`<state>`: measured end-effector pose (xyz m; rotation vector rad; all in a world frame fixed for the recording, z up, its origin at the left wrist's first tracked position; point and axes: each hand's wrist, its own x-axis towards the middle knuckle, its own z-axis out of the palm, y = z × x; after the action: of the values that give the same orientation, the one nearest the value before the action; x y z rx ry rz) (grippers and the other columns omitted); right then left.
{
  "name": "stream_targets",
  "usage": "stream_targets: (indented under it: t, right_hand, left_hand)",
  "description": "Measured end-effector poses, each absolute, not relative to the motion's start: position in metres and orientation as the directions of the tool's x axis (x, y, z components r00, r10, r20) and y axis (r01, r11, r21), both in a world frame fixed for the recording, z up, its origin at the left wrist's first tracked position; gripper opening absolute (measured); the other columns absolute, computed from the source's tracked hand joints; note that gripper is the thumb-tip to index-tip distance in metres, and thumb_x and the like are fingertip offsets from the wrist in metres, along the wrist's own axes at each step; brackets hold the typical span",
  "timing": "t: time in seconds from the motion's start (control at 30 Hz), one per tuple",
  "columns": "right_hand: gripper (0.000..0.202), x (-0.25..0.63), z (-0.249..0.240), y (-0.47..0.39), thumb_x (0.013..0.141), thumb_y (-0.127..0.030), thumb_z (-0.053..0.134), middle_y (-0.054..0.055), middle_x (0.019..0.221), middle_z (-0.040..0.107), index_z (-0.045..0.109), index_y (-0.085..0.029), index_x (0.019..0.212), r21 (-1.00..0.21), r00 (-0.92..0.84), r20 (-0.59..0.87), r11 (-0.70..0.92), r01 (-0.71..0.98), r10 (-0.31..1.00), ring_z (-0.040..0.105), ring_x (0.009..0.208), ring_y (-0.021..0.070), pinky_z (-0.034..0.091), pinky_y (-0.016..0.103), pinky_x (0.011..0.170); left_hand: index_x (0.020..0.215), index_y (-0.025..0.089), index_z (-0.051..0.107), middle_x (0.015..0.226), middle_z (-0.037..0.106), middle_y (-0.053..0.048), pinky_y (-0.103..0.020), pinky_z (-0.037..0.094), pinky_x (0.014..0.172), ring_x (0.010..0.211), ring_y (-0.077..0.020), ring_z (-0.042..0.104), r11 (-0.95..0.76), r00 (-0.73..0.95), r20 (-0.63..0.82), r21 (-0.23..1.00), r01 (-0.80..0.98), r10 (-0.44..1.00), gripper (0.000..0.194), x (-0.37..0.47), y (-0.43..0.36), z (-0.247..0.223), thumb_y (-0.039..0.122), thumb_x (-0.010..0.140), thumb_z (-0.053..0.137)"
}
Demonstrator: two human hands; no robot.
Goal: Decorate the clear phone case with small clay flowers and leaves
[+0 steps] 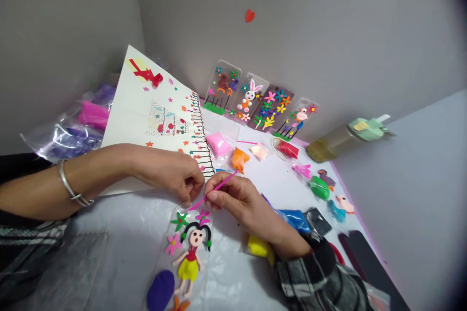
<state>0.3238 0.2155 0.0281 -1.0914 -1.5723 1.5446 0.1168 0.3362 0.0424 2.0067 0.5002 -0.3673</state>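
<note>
My right hand [237, 199] pinches a thin pink modelling tool [225, 182] between thumb and fingers, its flatter end slanting down to the left. Close beside that end, my left hand [178, 177] has its fingers curled together; whatever they may hold is hidden. Both hands are just above the top edge of a clear phone case [166, 252] lying on the table. On the case is a clay girl figure [191, 252] with black pigtails, a red top and a yellow skirt. Clay flowers [173, 244] and a purple clay oval [160, 290] surround the figure.
Several decorated phone cases [250, 97] lean against the wall. Behind my left arm stands an open drawing book [124, 116]. Bagged clay, including an orange packet [240, 159] and a blue one [295, 220], lies around. A bottle [339, 138] and a dark phone-like object [372, 262] are rightward.
</note>
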Motion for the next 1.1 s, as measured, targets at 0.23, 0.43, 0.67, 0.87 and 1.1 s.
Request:
stream_targets:
  t: [0.23,0.43,0.67,0.87,1.1]
  right_hand:
    - [0.013,0.323,0.026,0.215,0.109,-0.028,0.068,0.001,0.096,0.070,0.070,-0.022,0.099,-0.981,-0.452,-0.080,0.011,0.195,0.888,0.065,0.091,0.0181,0.052,0.033,0.090]
    - [0.014,0.320,0.026,0.216,0.110,-0.024,0.065,0.002,0.100,0.072,0.071,-0.021,0.098,-0.961,-0.465,-0.061,0.075,0.268,0.883,0.066,0.092,0.0184,0.052,0.033,0.090]
    - [0.014,0.318,0.024,0.215,0.111,-0.019,0.063,0.003,0.101,0.074,0.070,-0.021,0.099,-0.952,-0.475,-0.081,0.074,0.298,0.876,0.068,0.094,0.0192,0.053,0.034,0.090]
    - [0.014,0.317,0.024,0.215,0.110,-0.019,0.063,0.003,0.100,0.073,0.070,-0.021,0.099,-0.950,-0.485,-0.073,0.087,0.299,0.872,0.067,0.093,0.0188,0.053,0.033,0.087]
    - [0.015,0.319,0.019,0.216,0.113,-0.022,0.061,0.004,0.102,0.074,0.069,-0.022,0.101,-0.930,-0.515,-0.018,0.175,0.324,0.857,0.068,0.093,0.0190,0.054,0.034,0.087]
  left_hand:
    - [0.079,0.020,0.075,0.075,0.070,-0.001,-0.027,0.039,0.063,0.074,-0.0201,0.062,-0.390,0.884,-0.429,0.793,0.467,0.187,0.005,0.117,0.337,0.036,0.023,0.075,0.073]
    - [0.083,0.019,0.080,0.079,0.076,-0.003,-0.026,0.040,0.065,0.079,-0.0217,0.068,-0.398,0.884,-0.431,0.790,0.466,0.179,0.010,0.116,0.339,0.032,0.021,0.076,0.073]
    - [0.086,0.018,0.083,0.083,0.080,-0.003,-0.025,0.043,0.068,0.083,-0.0222,0.072,-0.380,0.885,-0.431,0.800,0.464,0.173,0.009,0.116,0.341,0.028,0.018,0.079,0.076]
    - [0.085,0.018,0.082,0.081,0.079,-0.002,-0.024,0.044,0.068,0.082,-0.0215,0.071,-0.380,0.889,-0.426,0.804,0.458,0.168,0.009,0.117,0.339,0.030,0.016,0.080,0.076]
    - [0.082,0.018,0.081,0.077,0.077,0.000,-0.024,0.042,0.066,0.078,-0.0202,0.069,-0.413,0.876,-0.444,0.773,0.480,0.187,0.006,0.118,0.338,0.032,0.014,0.078,0.077]
